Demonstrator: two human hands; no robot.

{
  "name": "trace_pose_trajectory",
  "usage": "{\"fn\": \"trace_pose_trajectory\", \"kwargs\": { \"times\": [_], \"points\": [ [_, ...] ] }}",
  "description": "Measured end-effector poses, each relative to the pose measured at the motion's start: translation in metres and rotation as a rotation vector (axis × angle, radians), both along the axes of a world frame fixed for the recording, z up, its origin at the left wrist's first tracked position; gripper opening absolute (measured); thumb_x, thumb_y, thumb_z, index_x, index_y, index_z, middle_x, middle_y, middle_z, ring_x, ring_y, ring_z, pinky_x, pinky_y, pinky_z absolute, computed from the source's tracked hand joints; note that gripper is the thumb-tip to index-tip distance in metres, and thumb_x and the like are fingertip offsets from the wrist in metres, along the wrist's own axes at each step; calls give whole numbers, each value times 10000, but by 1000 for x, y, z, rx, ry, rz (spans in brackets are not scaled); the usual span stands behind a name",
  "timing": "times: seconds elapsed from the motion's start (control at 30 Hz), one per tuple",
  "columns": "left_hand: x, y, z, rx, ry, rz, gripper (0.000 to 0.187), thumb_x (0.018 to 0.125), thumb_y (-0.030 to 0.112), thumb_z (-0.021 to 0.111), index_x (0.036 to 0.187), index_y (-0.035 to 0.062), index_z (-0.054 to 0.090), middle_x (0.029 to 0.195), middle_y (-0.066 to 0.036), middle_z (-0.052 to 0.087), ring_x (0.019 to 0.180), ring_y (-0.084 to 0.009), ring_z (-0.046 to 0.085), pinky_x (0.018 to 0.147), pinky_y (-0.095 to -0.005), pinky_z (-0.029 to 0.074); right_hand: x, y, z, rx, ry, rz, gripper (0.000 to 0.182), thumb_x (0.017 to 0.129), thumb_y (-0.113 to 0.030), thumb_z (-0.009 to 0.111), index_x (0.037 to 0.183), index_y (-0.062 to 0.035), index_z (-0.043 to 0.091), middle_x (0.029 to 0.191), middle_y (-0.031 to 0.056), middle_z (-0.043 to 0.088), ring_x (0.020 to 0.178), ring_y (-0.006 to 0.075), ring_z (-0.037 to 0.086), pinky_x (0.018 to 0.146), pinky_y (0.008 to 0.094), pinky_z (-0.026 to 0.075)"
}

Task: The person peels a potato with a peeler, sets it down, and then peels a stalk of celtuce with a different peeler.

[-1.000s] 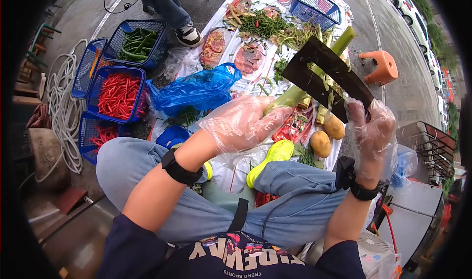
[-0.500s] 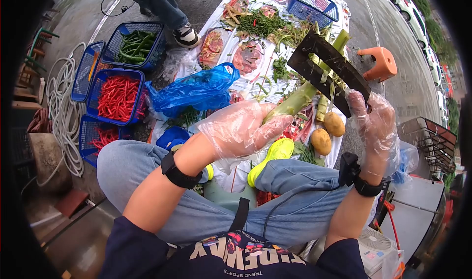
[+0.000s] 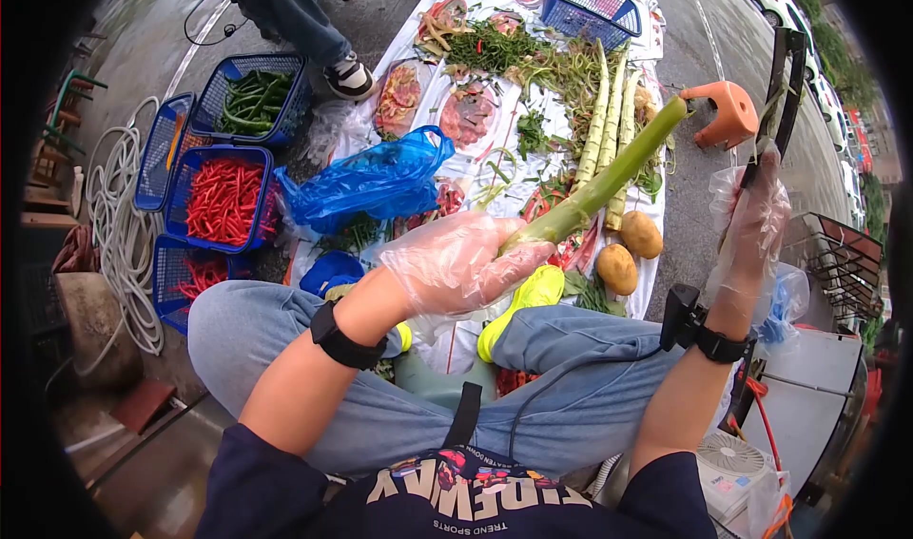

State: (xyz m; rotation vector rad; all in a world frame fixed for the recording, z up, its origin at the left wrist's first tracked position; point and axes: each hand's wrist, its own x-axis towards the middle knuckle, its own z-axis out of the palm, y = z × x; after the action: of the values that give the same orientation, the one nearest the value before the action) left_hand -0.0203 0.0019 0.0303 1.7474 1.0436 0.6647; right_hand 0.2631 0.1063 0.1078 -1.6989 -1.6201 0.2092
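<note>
My left hand (image 3: 468, 259), in a clear plastic glove, is wrapped round the thick end of a long green celtuce stem (image 3: 594, 185). The stem slants up and to the right, its far end raised above the sheet. Out to the right, my gloved right hand (image 3: 753, 211) grips a dark, broad-bladed slotted peeling knife (image 3: 785, 92), seen nearly edge-on and apart from the stem. Thin strips of peel cling to the blade. Several pale, peeled celtuce stems (image 3: 609, 121) lie side by side beyond the held one. Two potatoes (image 3: 628, 252) rest near my right knee.
Blue baskets hold green peppers (image 3: 255, 102) and red chillies (image 3: 224, 195) at left. A blue plastic bag (image 3: 371, 180), leaf scraps (image 3: 504, 49) and a blue basket (image 3: 592, 9) are on the printed sheet. An orange stool (image 3: 726, 113) stands right; another person's leg (image 3: 309, 21) is at upper left.
My right hand has swung the peeling knife away from the stem, to the right, and turned it edge-on. The left hand keeps its hold on the celtuce, which now shows whole.
</note>
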Motion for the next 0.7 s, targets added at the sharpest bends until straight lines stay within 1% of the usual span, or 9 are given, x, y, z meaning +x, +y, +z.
{"fn": "trace_pose_trajectory", "kwargs": {
  "times": [0.07, 0.1, 0.17, 0.2, 0.3, 0.37, 0.5, 0.57, 0.7],
  "points": [
    [-3, 1, -3, 19, -14, 7, 328, 991, 318, 460, 928, 18, 577, 721, -203, 574, 701, -404, 573, 628, -464, 426, 18, 8, -5, -160, 258, -126, 584, 931, -514, 590, 739, 37, 622, 543, 159, 499, 485, 272, 472, 514, 396, 384],
    [-4, 2, -3, 35, -25, 15, 346, 996, 330, 454, 908, 19, 575, 685, -182, 573, 656, -371, 577, 601, -441, 427, 12, 5, -5, -157, 263, -126, 584, 931, -514, 590, 739, 37, 622, 543, 159, 499, 485, 272, 472, 514, 396, 384],
    [-6, 1, 2, -78, -86, -4, 370, 1000, 349, 452, 877, 21, 571, 647, -146, 561, 598, -315, 559, 571, -407, 421, -12, -10, -8, 259, -390, 27, 569, 914, -516, 612, 755, 29, 646, 548, 175, 539, 494, 329, 526, 528, 422, 416],
    [-8, 2, 6, -188, -151, -19, 396, 1003, 368, 450, 847, 24, 567, 610, -111, 549, 540, -259, 540, 540, -372, 416, -17, -14, -1, 116, -523, -30, 549, 895, -519, 635, 767, 15, 664, 563, 183, 569, 526, 370, 555, 544, 442, 433],
    [-11, 4, 7, -244, -227, -71, 457, 1004, 416, 440, 792, 27, 556, 582, -58, 527, 498, -176, 497, 506, -324, 400, -6, -5, -7, 27, -430, 59, 583, 904, -541, 611, 769, 26, 620, 589, 177, 540, 514, 338, 528, 539, 404, 432],
    [-13, 2, 6, -292, -255, -90, 491, 1002, 440, 435, 762, 28, 552, 572, -40, 520, 483, -143, 481, 493, -303, 394, 5, 6, -14, -164, 14, 58, 602, 909, -563, 590, 775, 23, 621, 595, 152, 542, 512, 316, 514, 544, 386, 432],
    [-14, 0, 1, -459, -391, -99, 490, 1010, 453, 418, 777, 43, 551, 606, -40, 536, 505, -144, 521, 496, -291, 412, 6, -1, -20, 225, -531, 81, 466, 912, -413, 668, 779, 32, 621, 614, 126, 546, 540, 301, 518, 556, 366, 440],
    [-17, 0, -2, -431, -470, -98, 512, 1006, 460, 427, 751, 34, 552, 588, -37, 525, 488, -140, 502, 488, -296, 402, -16, -11, -7, 98, -428, 7, 404, 886, -353, 713, 786, 29, 628, 630, 137, 566, 588, 313, 556, 585, 379, 454],
    [-16, -4, 2, -483, -532, -31, 495, 1000, 440, 455, 754, 26, 570, 576, -49, 521, 480, -136, 490, 474, -290, 383, -17, -18, -13, 369, -612, 68, 430, 866, -405, 706, 754, 1, 620, 667, 175, 596, 638, 362, 603, 585, 424, 461]
  ]
}}
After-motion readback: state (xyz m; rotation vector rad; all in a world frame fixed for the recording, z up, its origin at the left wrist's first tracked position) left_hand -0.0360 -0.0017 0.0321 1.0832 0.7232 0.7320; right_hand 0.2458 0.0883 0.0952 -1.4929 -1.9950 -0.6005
